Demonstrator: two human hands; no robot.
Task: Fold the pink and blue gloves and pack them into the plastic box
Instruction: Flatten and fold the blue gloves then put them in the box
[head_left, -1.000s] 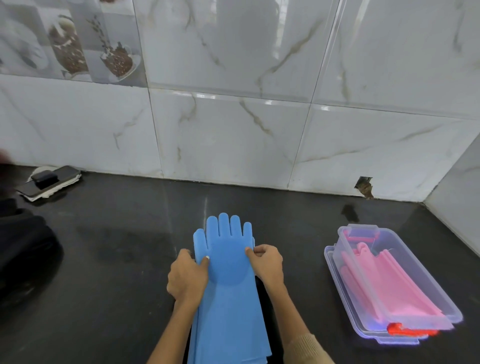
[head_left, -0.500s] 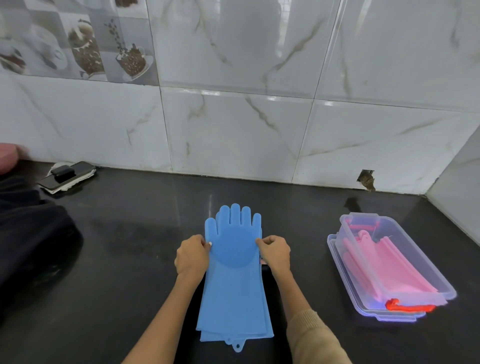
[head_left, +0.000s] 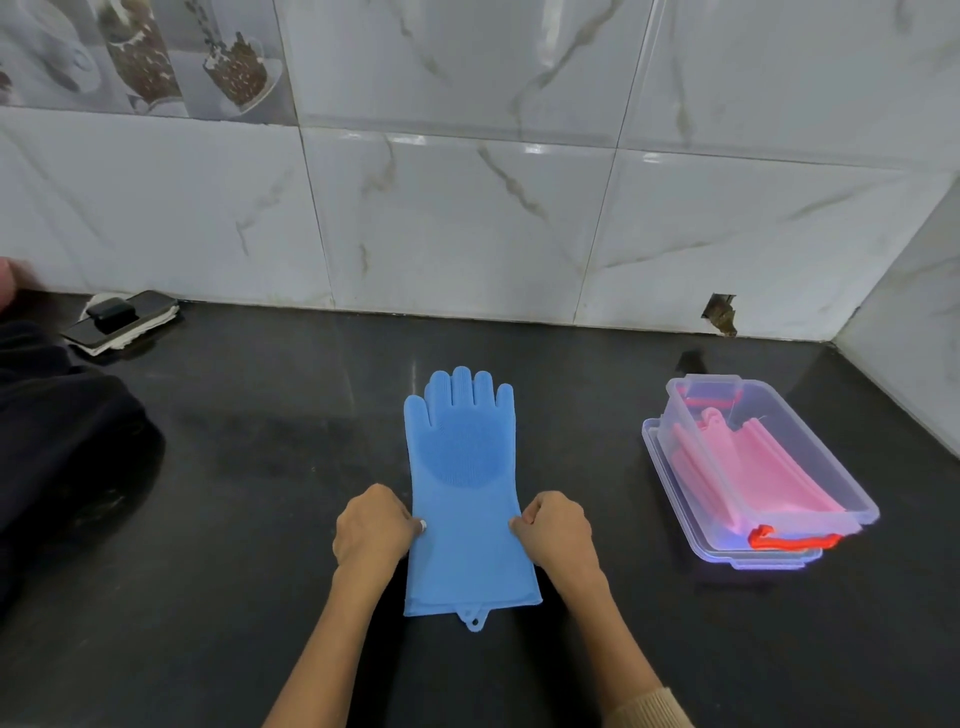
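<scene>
While the blue gloves lie flat and stacked on the black counter, fingers pointing toward the wall and the cuff with its small hanging loop nearest the person, both hands grip them at mid length. On one side the left hand has its fingers curled and pinches the left edge; on the other the right hand pinches the right edge in the same way, a tan sleeve showing at the bottom of the view. A round patch of scrubbing bristles covers the palm of the upper glove, beyond the hands.

Well to the right of the blue gloves stands the clear plastic box, seated on its lid, with a red latch at the near end. Folded pink gloves lie inside it.

At the left edge of the counter sits a dark bundle of cloth. Farther back, near the wall, a phone rests on a white cloth with a small black object on top. Marble-patterned wall tiles rise behind the counter, and a chipped hole shows at their base.
</scene>
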